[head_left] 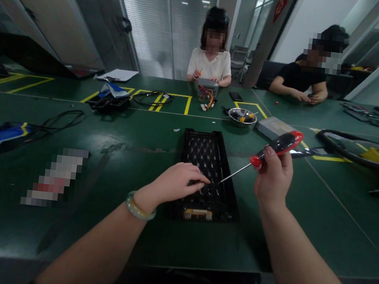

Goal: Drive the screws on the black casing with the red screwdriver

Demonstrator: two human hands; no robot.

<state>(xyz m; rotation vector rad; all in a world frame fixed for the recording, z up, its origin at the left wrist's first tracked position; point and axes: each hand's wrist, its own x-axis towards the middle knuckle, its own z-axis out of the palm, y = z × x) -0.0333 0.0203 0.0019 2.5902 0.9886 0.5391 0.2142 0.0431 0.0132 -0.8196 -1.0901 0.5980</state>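
My right hand [276, 174] is closed around the red and black handle of a screwdriver [276, 147]. The shaft slants down to the left, its tip at a black rectangular plastic casing [228, 189]. Rows of small shiny pieces show inside the casing, and an orange-brown part [198, 214] sits at its near end. Over the casing's left side lies my left hand [181, 182], palm down, with the fingers stretched out and the thumb apart. Its index fingertip is close to the screwdriver tip. Whether the tip touches a screw is too small to tell.
Behind the casing are a metal bowl [242, 123] of small parts and a grey metal box [276, 129]. Cables and a blue pouch [111, 94] lie left; a black ring-shaped frame [356, 149] lies right. Two people [212, 65] sit across the green table [135, 140].
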